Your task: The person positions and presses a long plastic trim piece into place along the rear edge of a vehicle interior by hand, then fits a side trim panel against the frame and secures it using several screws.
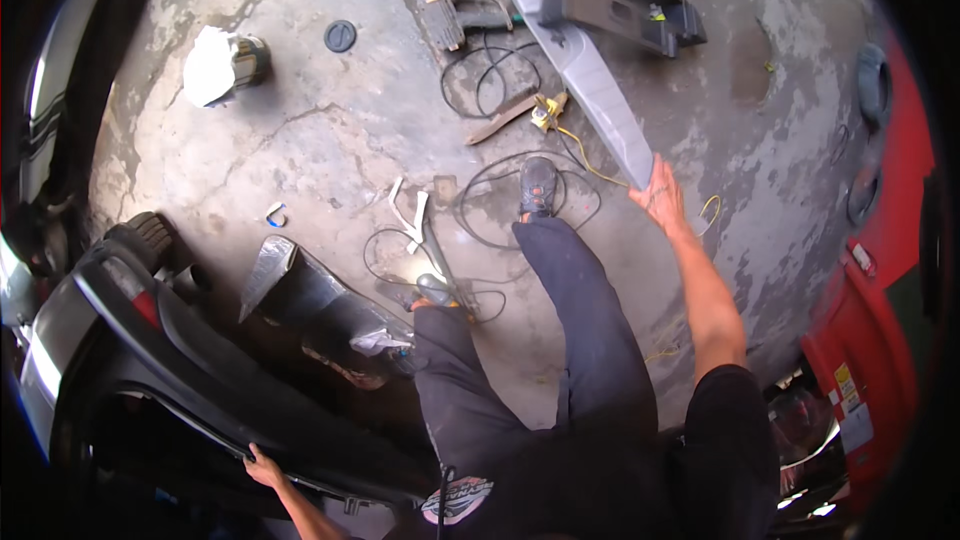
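Note:
My right hand (660, 198) is closed around the near end of a long grey panel (597, 80), which slants up to the far edge of the view. It looks like a piece of car trim. At the lower left, the fingers of my left hand (263, 466) hook over the edge of a large black car bumper (200, 365) with a red lamp. A dark plastic housing (625, 5) with openings overlaps the grey panel's upper part.
On the stained concrete lie a corded power tool (440, 12), looping black cables (470, 215), a wooden strip (500, 121) and a yellow connector (547, 112). A white-covered can (222, 67) and a black lid (340, 36) are farther left. Red bodywork (865, 340) stands at right.

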`<state>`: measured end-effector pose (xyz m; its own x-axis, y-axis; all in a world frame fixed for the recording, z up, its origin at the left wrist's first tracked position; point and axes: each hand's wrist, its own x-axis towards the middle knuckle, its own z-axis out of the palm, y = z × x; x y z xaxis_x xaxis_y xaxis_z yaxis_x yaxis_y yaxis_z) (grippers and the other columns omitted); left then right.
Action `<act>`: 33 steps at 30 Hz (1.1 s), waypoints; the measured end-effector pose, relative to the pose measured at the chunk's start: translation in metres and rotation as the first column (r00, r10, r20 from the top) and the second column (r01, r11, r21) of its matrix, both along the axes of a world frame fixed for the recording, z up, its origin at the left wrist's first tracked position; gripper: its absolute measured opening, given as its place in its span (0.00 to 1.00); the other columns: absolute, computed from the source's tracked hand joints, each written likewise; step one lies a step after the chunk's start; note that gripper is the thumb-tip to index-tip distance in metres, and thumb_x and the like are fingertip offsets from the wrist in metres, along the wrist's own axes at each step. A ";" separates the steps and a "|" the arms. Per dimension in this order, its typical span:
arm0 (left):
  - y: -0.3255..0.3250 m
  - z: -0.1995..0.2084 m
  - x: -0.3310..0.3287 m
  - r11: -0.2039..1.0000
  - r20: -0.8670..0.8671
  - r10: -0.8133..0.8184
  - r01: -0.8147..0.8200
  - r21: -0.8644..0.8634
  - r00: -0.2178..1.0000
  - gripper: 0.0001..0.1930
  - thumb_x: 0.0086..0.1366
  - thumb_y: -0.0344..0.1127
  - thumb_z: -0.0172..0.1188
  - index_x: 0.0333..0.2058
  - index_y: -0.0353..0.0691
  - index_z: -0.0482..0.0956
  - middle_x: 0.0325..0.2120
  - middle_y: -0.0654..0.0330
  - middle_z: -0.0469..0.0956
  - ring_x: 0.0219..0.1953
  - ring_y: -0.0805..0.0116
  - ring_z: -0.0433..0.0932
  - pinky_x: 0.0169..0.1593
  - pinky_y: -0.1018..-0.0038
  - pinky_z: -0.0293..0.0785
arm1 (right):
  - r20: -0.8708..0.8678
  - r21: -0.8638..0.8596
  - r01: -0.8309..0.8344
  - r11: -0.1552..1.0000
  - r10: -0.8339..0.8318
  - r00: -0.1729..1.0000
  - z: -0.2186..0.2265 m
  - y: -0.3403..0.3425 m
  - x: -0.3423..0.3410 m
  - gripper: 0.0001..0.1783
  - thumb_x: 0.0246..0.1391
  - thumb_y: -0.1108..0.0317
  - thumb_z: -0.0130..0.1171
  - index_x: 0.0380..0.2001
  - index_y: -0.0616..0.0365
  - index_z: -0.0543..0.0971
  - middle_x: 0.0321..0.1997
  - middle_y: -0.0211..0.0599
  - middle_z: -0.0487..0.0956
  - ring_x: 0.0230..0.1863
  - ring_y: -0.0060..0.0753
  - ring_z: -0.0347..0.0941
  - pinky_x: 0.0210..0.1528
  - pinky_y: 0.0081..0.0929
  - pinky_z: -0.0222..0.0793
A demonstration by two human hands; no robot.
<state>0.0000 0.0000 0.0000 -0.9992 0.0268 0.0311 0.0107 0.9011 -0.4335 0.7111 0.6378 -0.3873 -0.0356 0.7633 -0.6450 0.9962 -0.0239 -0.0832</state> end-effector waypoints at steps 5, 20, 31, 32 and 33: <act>-0.006 0.011 0.006 0.991 -0.007 -0.077 0.076 -0.110 0.997 0.38 0.68 0.63 0.61 0.54 0.25 0.80 0.47 0.35 0.82 0.51 0.36 0.81 0.55 0.51 0.75 | -0.041 -0.043 0.034 0.999 -0.035 0.999 0.112 -0.065 -0.005 0.56 0.42 0.56 0.73 0.71 0.65 0.59 0.61 0.64 0.73 0.60 0.66 0.73 0.60 0.51 0.73; -0.004 0.038 0.011 0.977 0.174 -0.212 0.205 0.058 0.962 0.25 0.66 0.51 0.66 0.38 0.27 0.84 0.38 0.34 0.82 0.40 0.34 0.82 0.44 0.47 0.77 | -0.185 -0.052 -0.032 0.998 0.022 0.982 0.395 -0.176 -0.067 0.45 0.43 0.55 0.72 0.62 0.68 0.69 0.52 0.61 0.78 0.55 0.63 0.76 0.57 0.50 0.73; 0.098 0.073 0.102 0.344 0.246 -0.458 -0.085 0.935 0.854 0.28 0.65 0.38 0.68 0.60 0.28 0.75 0.57 0.42 0.77 0.59 0.51 0.77 0.62 0.59 0.72 | -0.119 0.322 -0.402 0.858 0.457 0.881 0.544 -0.314 -0.046 0.51 0.39 0.65 0.77 0.67 0.62 0.64 0.49 0.53 0.74 0.53 0.62 0.74 0.51 0.50 0.74; 0.127 0.092 0.117 0.196 0.466 -0.468 -0.426 0.883 0.751 0.34 0.66 0.41 0.69 0.65 0.30 0.70 0.57 0.43 0.77 0.59 0.54 0.78 0.61 0.61 0.74 | -0.128 0.330 -0.427 0.842 0.488 0.864 0.554 -0.318 -0.042 0.51 0.39 0.65 0.77 0.67 0.62 0.64 0.49 0.53 0.74 0.53 0.62 0.74 0.51 0.50 0.74; 0.128 0.070 0.110 0.151 0.498 -0.454 -0.487 0.860 0.739 0.39 0.68 0.45 0.68 0.71 0.33 0.62 0.59 0.41 0.76 0.58 0.56 0.79 0.58 0.58 0.76 | -0.153 0.374 -0.468 0.801 0.551 0.820 0.557 -0.314 -0.047 0.52 0.37 0.66 0.77 0.67 0.61 0.64 0.48 0.52 0.74 0.52 0.61 0.74 0.50 0.49 0.74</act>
